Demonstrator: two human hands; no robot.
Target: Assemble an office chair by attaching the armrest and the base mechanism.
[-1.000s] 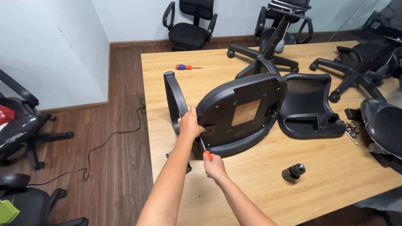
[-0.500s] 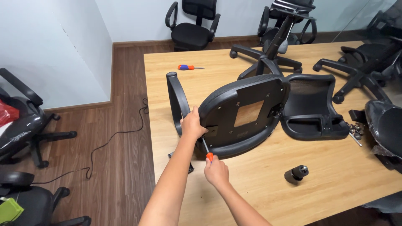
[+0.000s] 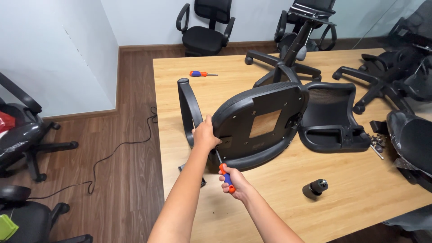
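Observation:
A black chair seat (image 3: 258, 123) stands tilted on its edge on the wooden table (image 3: 279, 207), underside toward me, with a black armrest (image 3: 188, 108) at its left side. My left hand (image 3: 205, 134) grips the seat's left edge where the armrest bracket meets it. My right hand (image 3: 235, 182) is shut on an orange and blue screwdriver (image 3: 225, 175), whose shaft points up at the bracket on the seat's lower left.
A second orange and blue screwdriver (image 3: 200, 73) lies at the table's far left. A chair base (image 3: 288, 63), a mesh backrest (image 3: 330, 117), a black cylinder (image 3: 314, 187), loose screws (image 3: 375, 141) and other chair parts (image 3: 411, 139) sit on the table. Office chairs (image 3: 204, 29) stand around; a cable (image 3: 119, 148) runs on the floor.
My view has shifted slightly, so everything sits a bit more to the right. My hands keep their hold on the seat and the screwdriver.

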